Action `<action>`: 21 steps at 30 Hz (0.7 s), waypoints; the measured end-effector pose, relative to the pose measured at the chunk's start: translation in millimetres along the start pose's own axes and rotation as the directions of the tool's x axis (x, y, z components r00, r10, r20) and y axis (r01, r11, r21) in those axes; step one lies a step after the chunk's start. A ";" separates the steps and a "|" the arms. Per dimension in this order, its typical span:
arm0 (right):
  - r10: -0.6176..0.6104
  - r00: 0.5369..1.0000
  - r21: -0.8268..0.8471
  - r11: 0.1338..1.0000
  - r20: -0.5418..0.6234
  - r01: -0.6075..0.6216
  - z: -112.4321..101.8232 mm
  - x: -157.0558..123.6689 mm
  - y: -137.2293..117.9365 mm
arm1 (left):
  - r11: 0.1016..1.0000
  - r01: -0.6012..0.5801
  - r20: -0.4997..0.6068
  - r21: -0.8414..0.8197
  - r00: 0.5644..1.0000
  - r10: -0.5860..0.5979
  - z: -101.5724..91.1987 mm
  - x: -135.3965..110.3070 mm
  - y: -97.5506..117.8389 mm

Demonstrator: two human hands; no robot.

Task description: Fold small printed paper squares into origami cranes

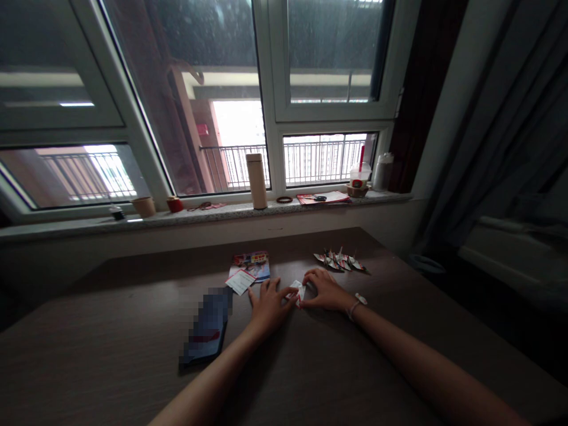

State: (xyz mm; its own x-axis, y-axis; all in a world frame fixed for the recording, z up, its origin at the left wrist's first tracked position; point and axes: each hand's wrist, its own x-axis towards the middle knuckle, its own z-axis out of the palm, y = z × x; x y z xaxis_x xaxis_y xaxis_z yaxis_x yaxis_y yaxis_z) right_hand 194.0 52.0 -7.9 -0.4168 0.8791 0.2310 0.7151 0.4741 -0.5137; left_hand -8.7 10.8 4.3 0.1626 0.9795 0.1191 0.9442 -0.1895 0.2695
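Note:
A small piece of white paper with red print (297, 291), partly folded, lies low over the table between my hands. My left hand (271, 307) pinches its left edge, the other fingers resting forward. From the right, my right hand (325, 290) grips the paper between thumb and fingers; a light band circles that wrist. Beyond my right hand stand several small folded paper shapes (341, 260) in a cluster. Past my left hand, a square sheet of paper (241, 282) overlaps a colourful printed leaflet (261, 269).
A phone (208, 325) with a pixelated screen lies left of my left forearm on the brown table (110, 331). Along the windowsill (213, 213) stand a beige flask (256, 180), a cup with a red straw (360, 174), scissors (317, 198) on papers and a roll of tape (284, 200).

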 end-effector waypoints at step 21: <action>0.000 0.998 -0.013 1.000 -0.061 0.000 1.7 -1.8 -0.5 | 1.000 -0.017 -0.013 -0.007 1.000 0.017 3.7 1.6 -2.5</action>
State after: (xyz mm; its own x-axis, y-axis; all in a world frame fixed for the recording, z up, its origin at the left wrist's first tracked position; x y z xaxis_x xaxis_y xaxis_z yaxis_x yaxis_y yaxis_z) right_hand 193.4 50.1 -9.4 -0.3824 0.8803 0.2810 0.7222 0.4744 -0.5034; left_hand -9.7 13.1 0.2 0.1745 0.9752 0.1361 0.9392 -0.2063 0.2746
